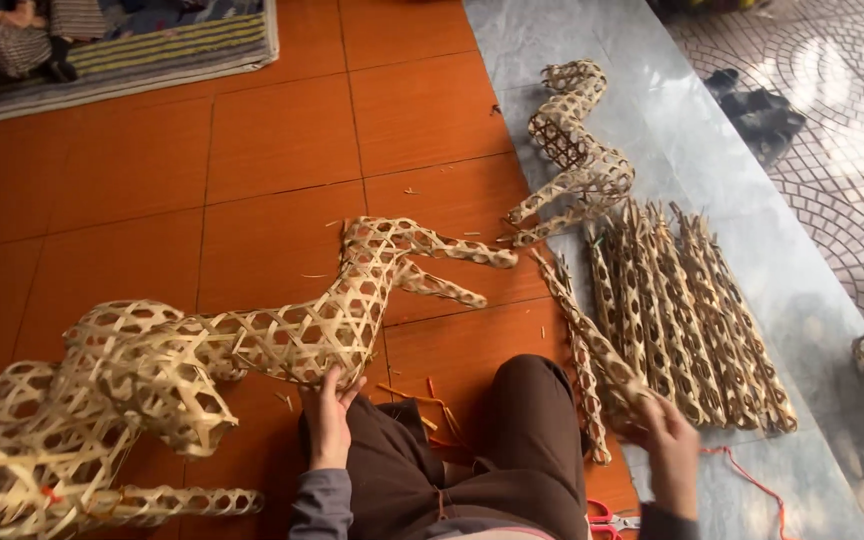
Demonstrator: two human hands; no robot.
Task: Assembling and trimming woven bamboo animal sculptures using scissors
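Observation:
A woven bamboo animal figure (302, 330) lies on the orange tiled floor, its legs pointing right. My left hand (328, 415) grips its underside at the body. My right hand (667, 440) is closed around the lower end of a long woven bamboo tube (582, 325) that slants up to the left. Beside it lies a row of several similar woven tubes (687, 320) on the grey marble strip.
Another woven figure (572, 150) lies farther out on the marble strip (692, 140). More woven pieces (42, 440) sit at the lower left. Red scissors (607, 520) and a red cord (752, 480) lie near my right knee. A striped mat (152, 50) lies at top left.

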